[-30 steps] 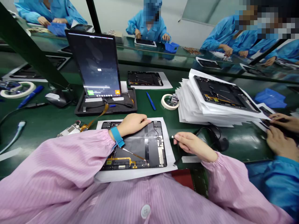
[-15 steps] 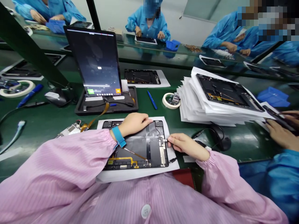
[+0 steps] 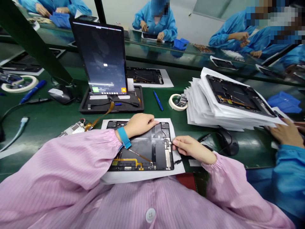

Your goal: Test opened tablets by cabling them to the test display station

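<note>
An opened tablet housing (image 3: 140, 149) lies on white paper (image 3: 179, 167) in front of me, its black interior, ribbon cables and small circuit board (image 3: 167, 143) showing. My left hand (image 3: 140, 124), with a blue wrist strap (image 3: 124, 137), reaches across the housing. Its fingers are bent and closed at the far edge, partly hidden. At the right edge, beside the circuit board, my right hand (image 3: 186, 147) pinches a small dark cable plug, mostly covered by the fingers. Another black plug (image 3: 177, 162) lies on the paper just below that hand.
A lit tablet (image 3: 102, 60) stands in a black tray (image 3: 111, 107). Right of it are a blue pen (image 3: 158, 100), a tape roll (image 3: 178, 102) and a paper stack (image 3: 202, 111) bearing another housing (image 3: 240, 95). A mouse (image 3: 228, 143) lies near a co-worker's hand (image 3: 287, 133).
The view has shifted slightly, so most things sit a little further right. Both my hands keep their places on the housing. Across the bench, co-workers' hands have moved.
</note>
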`<state>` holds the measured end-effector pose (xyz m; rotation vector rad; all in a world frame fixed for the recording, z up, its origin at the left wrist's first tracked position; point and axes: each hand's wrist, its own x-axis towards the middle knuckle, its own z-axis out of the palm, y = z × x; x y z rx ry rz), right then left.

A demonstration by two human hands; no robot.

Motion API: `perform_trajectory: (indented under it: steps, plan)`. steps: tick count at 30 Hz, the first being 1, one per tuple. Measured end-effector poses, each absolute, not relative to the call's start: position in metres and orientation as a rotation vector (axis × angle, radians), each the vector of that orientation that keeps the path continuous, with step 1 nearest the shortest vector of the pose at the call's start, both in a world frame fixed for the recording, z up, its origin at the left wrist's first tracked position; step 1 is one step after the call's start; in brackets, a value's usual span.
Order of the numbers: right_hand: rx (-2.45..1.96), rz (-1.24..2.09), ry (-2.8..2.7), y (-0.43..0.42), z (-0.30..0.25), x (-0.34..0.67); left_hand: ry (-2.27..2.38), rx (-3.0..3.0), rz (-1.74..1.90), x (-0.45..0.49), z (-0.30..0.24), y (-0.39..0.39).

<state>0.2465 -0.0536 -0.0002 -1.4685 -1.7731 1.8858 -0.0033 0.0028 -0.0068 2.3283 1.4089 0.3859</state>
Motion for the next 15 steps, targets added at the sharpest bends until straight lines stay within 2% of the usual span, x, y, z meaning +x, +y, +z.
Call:
perform_trajectory:
  steps: [5, 12, 14, 15]
  plan:
    - [-1.498, 1.904, -1.708, -0.054, 0.002, 0.240, 1.429, 2.280, 0.418, -0.002, -0.007, 0.003]
    - [-1.537, 1.756, -1.842, -0.057, 0.003, 0.230, 1.452, 2.249, 0.441, -0.002, -0.008, 0.004]
    - [-1.569, 1.478, -1.947, -0.060, 0.014, 0.239, 1.442, 2.251, 0.426, -0.003, -0.006, 0.003]
    - [-1.615, 1.192, -1.952, -0.062, 0.020, 0.249, 1.437, 2.252, 0.419, -0.003, -0.006, 0.003]
